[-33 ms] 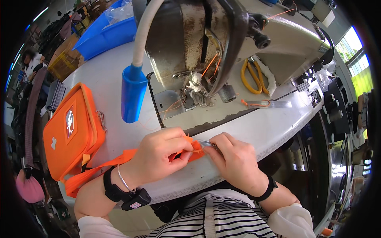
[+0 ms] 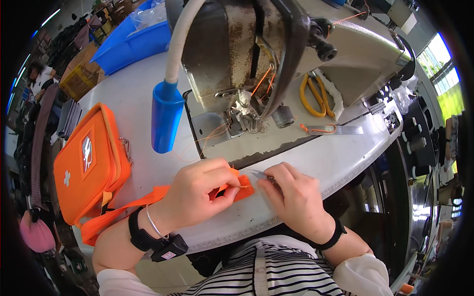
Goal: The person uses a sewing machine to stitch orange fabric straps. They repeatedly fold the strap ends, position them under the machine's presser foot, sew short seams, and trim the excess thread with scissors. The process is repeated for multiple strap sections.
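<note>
My left hand (image 2: 205,187) is closed at the front of the sewing table, pinching the end of an orange webbing strap (image 2: 243,189) between thumb and fingers. A loose thread shows at the pinch. Just to the right, my right hand (image 2: 297,193) is closed on a small silver-bladed tool (image 2: 258,174). Its blade points left toward the strap end, apart from it; the fingers hide most of the rest. Leftward the strap runs under my left wrist to an orange zippered pouch (image 2: 84,167) with a white cross and a metal clip (image 2: 127,148).
Beyond my hands stands a sewing machine (image 2: 242,59) threaded with orange thread. A blue-ended hose (image 2: 165,118) hangs before it. Yellow-handled pliers (image 2: 316,96) and a metal ruler (image 2: 345,129) lie at the right. A blue bin (image 2: 123,49) sits at the back left.
My right hand has drawn slightly to the right with the silver-bladed tool, away from the strap end. My left hand keeps its place on the strap.
</note>
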Demonstrator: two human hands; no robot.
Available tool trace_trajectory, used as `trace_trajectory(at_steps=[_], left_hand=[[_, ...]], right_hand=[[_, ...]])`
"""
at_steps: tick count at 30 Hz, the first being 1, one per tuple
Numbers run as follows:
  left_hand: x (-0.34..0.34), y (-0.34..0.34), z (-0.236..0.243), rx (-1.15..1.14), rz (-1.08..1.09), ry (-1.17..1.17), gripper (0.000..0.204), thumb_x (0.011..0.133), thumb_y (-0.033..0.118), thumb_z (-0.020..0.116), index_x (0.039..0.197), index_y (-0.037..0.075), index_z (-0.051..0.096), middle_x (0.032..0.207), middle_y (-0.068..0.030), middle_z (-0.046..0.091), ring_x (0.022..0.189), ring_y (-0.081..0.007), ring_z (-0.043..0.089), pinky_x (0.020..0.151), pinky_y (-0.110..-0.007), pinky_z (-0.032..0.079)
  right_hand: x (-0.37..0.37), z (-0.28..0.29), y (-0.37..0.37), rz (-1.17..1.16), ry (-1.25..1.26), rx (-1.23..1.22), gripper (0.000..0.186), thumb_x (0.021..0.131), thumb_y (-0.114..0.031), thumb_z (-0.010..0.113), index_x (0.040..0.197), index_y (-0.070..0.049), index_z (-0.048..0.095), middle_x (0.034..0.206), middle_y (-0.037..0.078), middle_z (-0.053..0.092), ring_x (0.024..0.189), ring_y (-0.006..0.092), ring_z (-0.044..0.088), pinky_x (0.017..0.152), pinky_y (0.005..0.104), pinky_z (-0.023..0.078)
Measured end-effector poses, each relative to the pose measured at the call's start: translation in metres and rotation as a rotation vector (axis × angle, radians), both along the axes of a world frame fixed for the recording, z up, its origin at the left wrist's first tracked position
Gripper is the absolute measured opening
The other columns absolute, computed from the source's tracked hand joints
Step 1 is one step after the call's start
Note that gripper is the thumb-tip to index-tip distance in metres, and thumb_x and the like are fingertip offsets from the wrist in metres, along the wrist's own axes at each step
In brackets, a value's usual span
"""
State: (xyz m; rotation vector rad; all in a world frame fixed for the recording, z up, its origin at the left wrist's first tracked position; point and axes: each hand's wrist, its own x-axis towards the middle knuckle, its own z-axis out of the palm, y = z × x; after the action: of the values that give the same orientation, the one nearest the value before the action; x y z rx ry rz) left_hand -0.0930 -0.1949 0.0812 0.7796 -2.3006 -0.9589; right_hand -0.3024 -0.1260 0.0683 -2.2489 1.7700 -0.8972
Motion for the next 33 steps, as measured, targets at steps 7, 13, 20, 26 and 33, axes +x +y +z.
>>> trace_trajectory(at_steps=[7, 13, 20, 26, 33], left_hand=[[0.002, -0.004, -0.003, 0.232, 0.099, 0.141, 0.006, 0.081, 0.001, 0.068, 0.086, 0.001, 0.063, 0.082, -0.0043, 0.059, 0.061, -0.0095, 0.048, 0.054, -0.023, 0.038], [0.003, -0.007, -0.003, 0.171, 0.078, 0.156, 0.008, 0.081, 0.002, 0.069, 0.088, 0.002, 0.064, 0.083, -0.0032, 0.06, 0.059, -0.0078, 0.048, 0.052, -0.022, 0.038], [0.001, -0.001, 0.01, -0.198, -0.029, 0.094, 0.019, 0.072, 0.003, 0.073, 0.087, 0.007, 0.063, 0.086, -0.0049, 0.061, 0.07, -0.0212, 0.059, 0.057, -0.03, 0.047], [0.002, 0.003, 0.005, -0.325, -0.062, 0.037, 0.022, 0.068, -0.001, 0.07, 0.081, 0.009, 0.056, 0.084, -0.0043, 0.057, 0.072, -0.0233, 0.058, 0.059, -0.033, 0.047], [0.002, 0.0, 0.004, -0.352, -0.042, 0.083, 0.025, 0.062, -0.004, 0.073, 0.078, 0.009, 0.059, 0.082, -0.0048, 0.056, 0.067, -0.0225, 0.056, 0.052, -0.032, 0.043]], right_hand=[[-0.025, 0.018, -0.002, -0.178, 0.205, -0.02, 0.041, 0.078, -0.017, 0.073, 0.114, -0.005, 0.059, 0.1, 0.008, 0.058, 0.095, 0.0286, 0.057, 0.078, 0.0403, 0.044], [-0.011, 0.019, 0.0, 0.068, -0.125, -0.006, 0.035, 0.073, -0.011, 0.075, 0.105, -0.003, 0.063, 0.099, 0.01, 0.057, 0.091, 0.0291, 0.054, 0.079, 0.0391, 0.044], [0.012, 0.017, -0.008, 0.19, -0.371, 0.063, 0.013, 0.077, -0.001, 0.069, 0.088, -0.001, 0.061, 0.08, 0.01, 0.056, 0.067, 0.0277, 0.057, 0.061, 0.0353, 0.049], [0.007, 0.013, -0.005, 0.137, -0.398, 0.002, 0.009, 0.079, 0.006, 0.065, 0.085, 0.0, 0.06, 0.08, 0.011, 0.056, 0.064, 0.025, 0.057, 0.055, 0.031, 0.048], [-0.032, 0.031, -0.001, 0.291, -0.145, 0.23, 0.012, 0.079, -0.004, 0.071, 0.085, -0.001, 0.06, 0.079, 0.008, 0.057, 0.06, 0.0234, 0.056, 0.055, 0.0311, 0.047]])
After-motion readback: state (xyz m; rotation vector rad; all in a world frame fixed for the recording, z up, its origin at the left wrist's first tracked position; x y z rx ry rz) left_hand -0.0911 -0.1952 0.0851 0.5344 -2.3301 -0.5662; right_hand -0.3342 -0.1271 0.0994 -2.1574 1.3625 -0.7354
